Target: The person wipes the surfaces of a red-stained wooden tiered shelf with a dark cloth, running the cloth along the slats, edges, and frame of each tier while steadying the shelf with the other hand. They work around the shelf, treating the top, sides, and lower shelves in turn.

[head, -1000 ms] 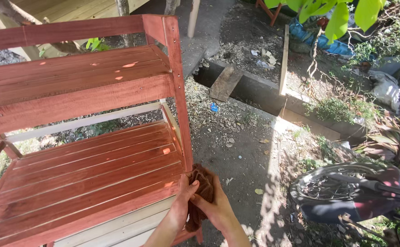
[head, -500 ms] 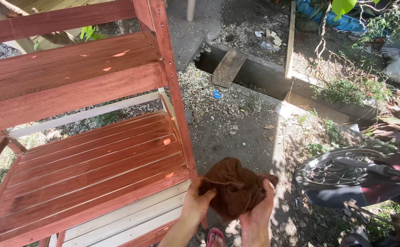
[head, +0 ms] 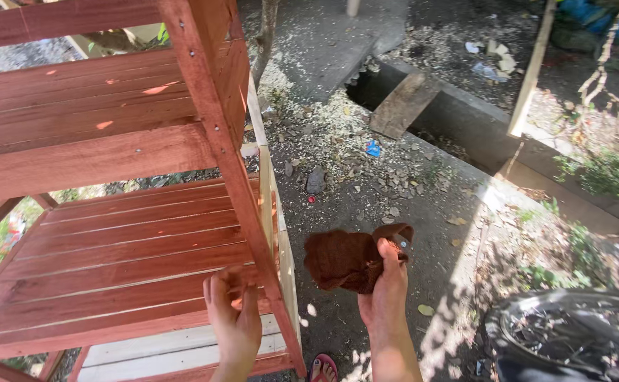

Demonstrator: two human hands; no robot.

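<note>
Both forearms are bare with no sleeves showing, and one foot wears a red flip-flop (head: 323, 368).

The rag (head: 345, 260) is held right of the shelf post (head: 253, 226), above the ground (head: 408, 184).

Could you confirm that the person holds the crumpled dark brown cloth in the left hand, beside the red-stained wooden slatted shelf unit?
Not quite: the head view shows the crumpled dark brown cloth held in the right hand, not the left. The left hand is empty, fingers curled, in front of the red-stained wooden slatted shelf unit. The cloth is indeed beside that shelf unit, over the gravelly ground.
</note>
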